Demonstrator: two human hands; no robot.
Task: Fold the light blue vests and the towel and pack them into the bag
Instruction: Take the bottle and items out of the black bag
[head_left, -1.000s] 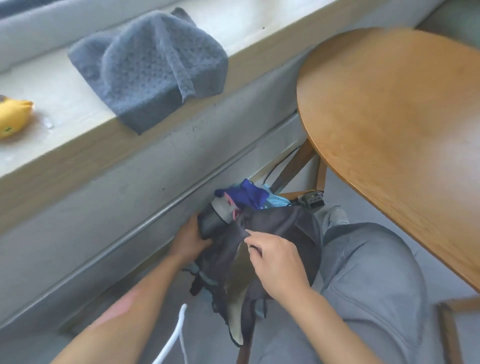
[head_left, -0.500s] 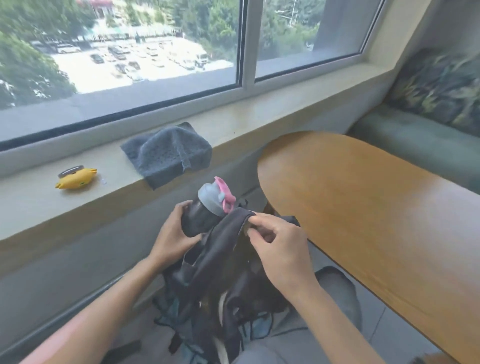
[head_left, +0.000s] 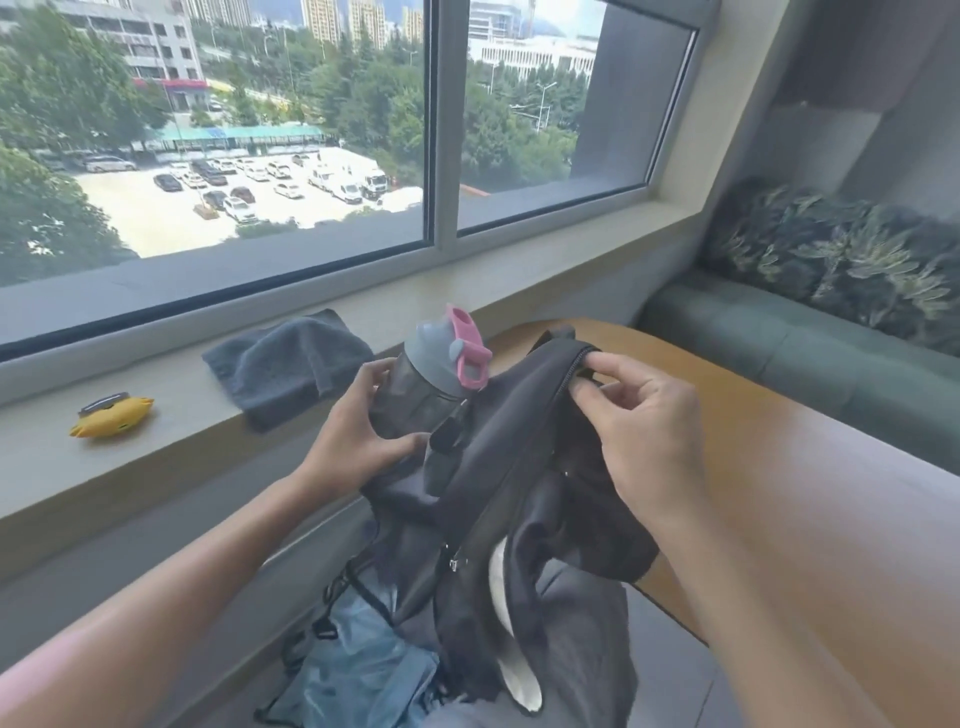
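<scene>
The left hand (head_left: 358, 441) gripped the bottle (head_left: 421, 395), the right hand (head_left: 639, 421) pinched the bag (head_left: 519, 467) rim; best to lift it level onto the tabletop (head_left: 779, 493)

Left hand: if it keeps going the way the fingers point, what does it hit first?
The left hand already grips the dark water bottle. Beyond that, probably the black bag flap beside it; depth is unclear.

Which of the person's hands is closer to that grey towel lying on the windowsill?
Left. The left hand grips the water bottle just right of the towel. The right hand pinches the bag edge farther right.
</scene>
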